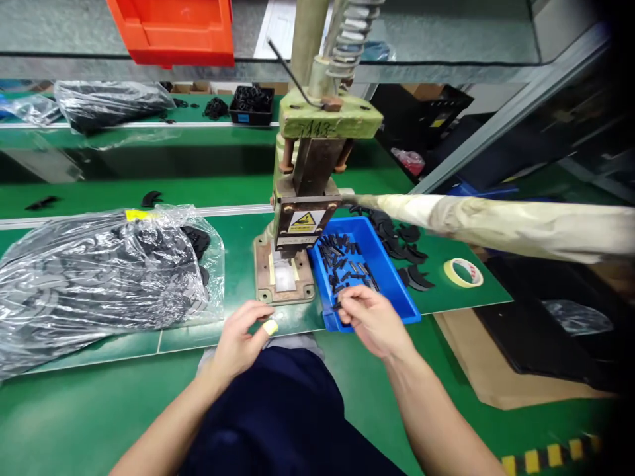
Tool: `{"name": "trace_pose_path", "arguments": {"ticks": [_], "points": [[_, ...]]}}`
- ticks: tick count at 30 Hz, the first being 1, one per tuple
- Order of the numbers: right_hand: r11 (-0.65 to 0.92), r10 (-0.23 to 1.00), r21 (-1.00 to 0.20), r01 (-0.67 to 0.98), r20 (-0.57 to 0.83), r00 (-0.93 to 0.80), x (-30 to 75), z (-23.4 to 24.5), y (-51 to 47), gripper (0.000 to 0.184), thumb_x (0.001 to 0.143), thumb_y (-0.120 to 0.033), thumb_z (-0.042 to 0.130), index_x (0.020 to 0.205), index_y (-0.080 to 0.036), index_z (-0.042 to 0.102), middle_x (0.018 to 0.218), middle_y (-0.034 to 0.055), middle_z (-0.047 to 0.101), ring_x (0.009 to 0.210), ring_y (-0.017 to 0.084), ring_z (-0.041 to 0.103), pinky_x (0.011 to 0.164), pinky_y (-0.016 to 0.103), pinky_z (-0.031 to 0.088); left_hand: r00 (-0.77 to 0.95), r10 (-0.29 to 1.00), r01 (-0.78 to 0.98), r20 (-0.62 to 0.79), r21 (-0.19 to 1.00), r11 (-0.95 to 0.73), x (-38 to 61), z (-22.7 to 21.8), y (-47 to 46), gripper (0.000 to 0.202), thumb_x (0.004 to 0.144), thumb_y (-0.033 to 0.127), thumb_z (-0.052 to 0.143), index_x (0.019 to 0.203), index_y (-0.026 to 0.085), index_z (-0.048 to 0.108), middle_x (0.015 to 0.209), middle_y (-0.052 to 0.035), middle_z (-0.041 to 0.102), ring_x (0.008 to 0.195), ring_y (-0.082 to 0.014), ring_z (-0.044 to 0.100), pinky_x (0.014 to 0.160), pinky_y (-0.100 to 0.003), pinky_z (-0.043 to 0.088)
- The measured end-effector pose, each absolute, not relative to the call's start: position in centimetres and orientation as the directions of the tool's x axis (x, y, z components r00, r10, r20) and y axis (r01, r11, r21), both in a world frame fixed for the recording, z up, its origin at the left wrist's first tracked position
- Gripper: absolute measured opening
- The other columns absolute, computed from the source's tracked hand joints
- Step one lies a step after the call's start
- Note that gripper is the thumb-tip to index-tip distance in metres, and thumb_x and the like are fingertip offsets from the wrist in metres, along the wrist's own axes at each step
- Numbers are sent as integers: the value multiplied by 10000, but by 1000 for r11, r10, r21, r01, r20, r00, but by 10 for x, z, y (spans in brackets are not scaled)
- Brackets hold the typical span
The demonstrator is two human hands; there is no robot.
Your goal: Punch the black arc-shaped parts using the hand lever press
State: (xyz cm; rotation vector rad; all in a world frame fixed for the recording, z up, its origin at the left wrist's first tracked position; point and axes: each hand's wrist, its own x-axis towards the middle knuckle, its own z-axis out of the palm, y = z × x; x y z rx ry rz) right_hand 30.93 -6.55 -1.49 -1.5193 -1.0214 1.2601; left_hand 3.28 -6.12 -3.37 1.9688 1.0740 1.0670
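Note:
My right hand [372, 318] hovers over the near edge of a blue tray [394, 281] full of small black parts [344, 258]; its fingers are pinched on one small black piece. My left hand [244, 340] rests on the green mat near the base plate [284, 277] of a hand press [310, 192]; its fingers are curled, a taped fingertip showing, and nothing visible is in them. The press's long wrapped lever [496, 221] sticks out to the right.
A big clear bag of black curved parts [94, 277] lies at the left. More curved black pieces [404, 248] and a tape roll [463, 272] lie right of the tray. A black bin [252, 104] and an orange bin [173, 30] stand at the back.

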Motion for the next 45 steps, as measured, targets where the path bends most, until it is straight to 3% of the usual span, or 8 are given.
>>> {"name": "trace_pose_path", "arguments": {"ticks": [6, 11, 15, 18, 20, 24, 34, 45], "points": [[-369, 926, -890, -268, -377, -23, 228, -25, -85, 399, 713, -574, 721, 811, -232, 541, 558, -63, 523, 475, 82, 456, 468, 236, 374, 468, 736, 196, 490, 754, -627, 60, -23, -65, 252, 930, 153, 592, 1165, 207, 665, 1056, -101, 682, 978, -175, 670, 839, -301, 569], [-364, 930, -893, -263, -364, -53, 213, -29, -80, 379, 756, -580, 683, 824, -236, 538, 561, -53, 570, 492, 98, 513, 492, 246, 434, 339, 836, 224, 431, 826, -517, 50, -31, -65, 146, 925, 178, 611, 1018, 196, 722, 982, -84, 707, 914, -163, 684, 806, -287, 573], [-287, 958, -951, -116, -284, -39, 215, -29, -80, 369, 684, -475, 792, 934, -243, 653, 756, 1, 700, 675, 145, 647, 663, 309, 554, 159, 981, 58, 115, 990, -126, 45, -44, -63, 158, 879, 310, 684, 932, 166, 721, 882, -67, 719, 754, -156, 690, 669, -275, 577], [-215, 977, -977, 17, -215, 6, 216, -30, -80, 275, 695, -410, 800, 908, -260, 713, 882, 22, 730, 798, 161, 667, 799, 332, 567, 193, 972, -102, -137, 982, 159, 43, -52, -63, 287, 815, 392, 749, 955, 145, 706, 760, -42, 714, 638, -145, 676, 619, -277, 581], [-199, 980, -977, 72, -199, 14, 216, -32, -80, 231, 746, -428, 754, 901, -259, 716, 814, 18, 731, 731, 160, 665, 747, 334, 576, 221, 960, -146, -174, 967, 209, 41, -53, -64, 323, 783, 401, 781, 968, 147, 705, 742, -38, 716, 662, -155, 688, 649, -290, 592], [-184, 983, -974, 135, -184, 11, 214, -36, -81, 261, 793, -472, 697, 928, -249, 701, 753, 14, 736, 656, 163, 672, 666, 327, 577, 217, 971, -128, -97, 984, 127, 39, -50, -67, 295, 795, 405, 772, 966, 171, 720, 850, -57, 719, 706, -159, 689, 647, -291, 595], [-140, 990, -962, 235, -134, 43, 213, -38, -87, 191, 782, -433, 726, 890, -276, 722, 861, 16, 736, 752, 163, 659, 735, 328, 544, 219, 972, 12, 83, 996, -88, 32, -56, -68, 175, 869, 312, 707, 981, 184, 748, 953, -82, 710, 787, -159, 683, 667, -274, 580], [-285, 959, -958, 43, -285, 6, 210, -41, -80, 350, 773, -548, 694, 907, -225, 690, 722, 28, 742, 678, 181, 706, 683, 358, 616, 382, 863, 171, 331, 892, -418, 28, -44, -49, 98, 933, 197, 596, 944, 188, 693, 952, -75, 705, 873, -158, 682, 784, -284, 561]]}}
